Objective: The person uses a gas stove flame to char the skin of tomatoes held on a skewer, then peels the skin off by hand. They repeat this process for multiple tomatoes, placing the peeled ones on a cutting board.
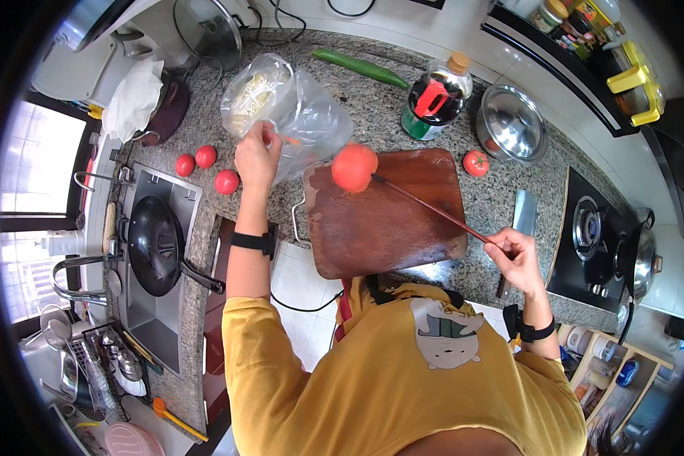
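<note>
My right hand (513, 257) grips the end of a thin reddish-brown stick, likely a chopstick (433, 206). A peeled-looking tomato (354, 167) is on the stick's far tip, over the upper left of a wooden cutting board (387, 233). With its fingertips pinched together, my left hand (259, 155) is at the near edge of a clear plastic bag (319, 117); bean sprouts (256, 94) show in the bag's left part. Whether the fingers hold the bag's film or some small thing, I cannot tell.
Several tomatoes (227, 182) lie left of the bag, another tomato (476, 163) right of the board. Behind stand a cucumber (362, 68), a soy sauce bottle (438, 100) and a steel bowl (512, 122). A cleaver (525, 211) lies near my right hand. A wok (155, 245) sits in the sink; a gas stove (584, 245) is right.
</note>
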`<state>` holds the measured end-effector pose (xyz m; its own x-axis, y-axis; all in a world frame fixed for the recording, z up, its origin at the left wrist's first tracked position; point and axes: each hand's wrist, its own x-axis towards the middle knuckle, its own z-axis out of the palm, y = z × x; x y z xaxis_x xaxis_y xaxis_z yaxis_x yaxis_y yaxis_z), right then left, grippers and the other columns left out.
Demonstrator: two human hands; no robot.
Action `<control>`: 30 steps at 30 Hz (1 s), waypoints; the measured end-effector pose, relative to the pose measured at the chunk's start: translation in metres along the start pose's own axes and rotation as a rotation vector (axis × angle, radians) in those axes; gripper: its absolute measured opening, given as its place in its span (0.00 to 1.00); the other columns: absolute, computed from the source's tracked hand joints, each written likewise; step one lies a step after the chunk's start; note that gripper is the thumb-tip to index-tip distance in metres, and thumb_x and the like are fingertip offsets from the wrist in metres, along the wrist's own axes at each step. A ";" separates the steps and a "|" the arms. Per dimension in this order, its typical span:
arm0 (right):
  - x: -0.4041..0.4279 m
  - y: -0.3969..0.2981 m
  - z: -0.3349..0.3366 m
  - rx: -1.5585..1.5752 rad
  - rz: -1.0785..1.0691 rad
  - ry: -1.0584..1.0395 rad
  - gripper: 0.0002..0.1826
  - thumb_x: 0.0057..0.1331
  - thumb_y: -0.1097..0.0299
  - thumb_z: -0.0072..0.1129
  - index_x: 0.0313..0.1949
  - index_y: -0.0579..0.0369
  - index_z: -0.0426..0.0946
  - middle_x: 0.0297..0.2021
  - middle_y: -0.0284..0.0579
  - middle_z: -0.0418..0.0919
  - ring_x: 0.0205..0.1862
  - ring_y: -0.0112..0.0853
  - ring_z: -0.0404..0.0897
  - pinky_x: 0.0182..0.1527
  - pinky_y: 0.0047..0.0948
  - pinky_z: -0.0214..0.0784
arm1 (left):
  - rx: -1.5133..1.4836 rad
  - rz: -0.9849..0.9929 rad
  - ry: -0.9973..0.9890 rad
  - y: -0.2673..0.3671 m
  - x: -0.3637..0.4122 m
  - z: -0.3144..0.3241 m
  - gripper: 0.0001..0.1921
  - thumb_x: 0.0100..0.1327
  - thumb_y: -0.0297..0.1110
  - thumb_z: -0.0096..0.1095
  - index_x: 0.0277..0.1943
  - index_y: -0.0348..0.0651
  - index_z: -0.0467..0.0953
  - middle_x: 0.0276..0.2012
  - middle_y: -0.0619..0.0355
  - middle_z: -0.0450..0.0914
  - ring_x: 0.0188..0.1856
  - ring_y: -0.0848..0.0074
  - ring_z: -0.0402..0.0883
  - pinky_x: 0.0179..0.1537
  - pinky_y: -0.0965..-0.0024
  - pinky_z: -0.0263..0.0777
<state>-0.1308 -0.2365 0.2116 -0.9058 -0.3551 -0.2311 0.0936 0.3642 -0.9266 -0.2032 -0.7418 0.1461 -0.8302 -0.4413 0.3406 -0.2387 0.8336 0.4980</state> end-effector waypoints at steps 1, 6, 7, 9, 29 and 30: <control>0.003 -0.001 0.003 0.021 -0.013 -0.002 0.04 0.70 0.83 0.63 0.40 0.61 0.79 0.29 0.27 0.78 0.28 0.11 0.67 0.28 0.16 0.56 | -0.014 0.010 0.063 -0.006 0.002 0.004 0.05 0.63 0.33 0.67 0.40 0.45 0.84 0.35 0.52 0.86 0.36 0.55 0.87 0.39 0.55 0.78; 0.019 -0.006 0.028 0.076 -0.022 0.018 0.04 0.69 0.83 0.64 0.40 0.61 0.81 0.28 0.25 0.78 0.28 0.09 0.67 0.28 0.15 0.55 | 0.050 0.193 -0.072 -0.039 0.015 0.008 0.05 0.62 0.31 0.67 0.40 0.46 0.86 0.39 0.55 0.85 0.44 0.56 0.85 0.45 0.55 0.78; 0.021 -0.006 0.033 0.084 -0.026 0.038 0.03 0.70 0.83 0.63 0.41 0.61 0.81 0.28 0.24 0.77 0.27 0.08 0.66 0.28 0.14 0.53 | 0.051 0.256 -0.082 -0.042 0.015 0.009 0.05 0.61 0.31 0.67 0.39 0.45 0.86 0.39 0.54 0.85 0.45 0.56 0.84 0.47 0.55 0.78; 0.026 -0.007 0.042 0.060 -0.023 0.034 0.03 0.69 0.82 0.64 0.40 0.62 0.81 0.27 0.24 0.77 0.27 0.08 0.66 0.27 0.14 0.54 | 0.048 0.370 -0.137 -0.045 0.017 0.010 0.05 0.60 0.31 0.69 0.39 0.44 0.86 0.39 0.53 0.85 0.47 0.55 0.83 0.49 0.55 0.78; 0.065 -0.026 0.068 0.050 0.013 -0.025 0.04 0.70 0.82 0.63 0.38 0.58 0.80 0.28 0.25 0.77 0.27 0.10 0.66 0.28 0.17 0.54 | -0.631 0.440 -0.066 0.009 -0.002 -0.067 0.13 0.52 0.20 0.73 0.43 0.40 0.89 0.38 0.56 0.89 0.41 0.70 0.84 0.40 0.71 0.76; 0.067 -0.028 0.068 0.049 0.011 -0.039 0.04 0.70 0.82 0.63 0.38 0.58 0.80 0.27 0.25 0.77 0.27 0.10 0.65 0.28 0.16 0.53 | -0.609 0.478 -0.050 0.010 -0.002 -0.069 0.13 0.52 0.20 0.74 0.42 0.40 0.89 0.38 0.56 0.89 0.41 0.69 0.84 0.41 0.70 0.77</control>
<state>-0.1662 -0.3286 0.2021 -0.8878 -0.3854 -0.2517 0.1241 0.3260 -0.9372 -0.1694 -0.7558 0.2056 -0.7985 -0.0517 0.5998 0.4584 0.5937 0.6614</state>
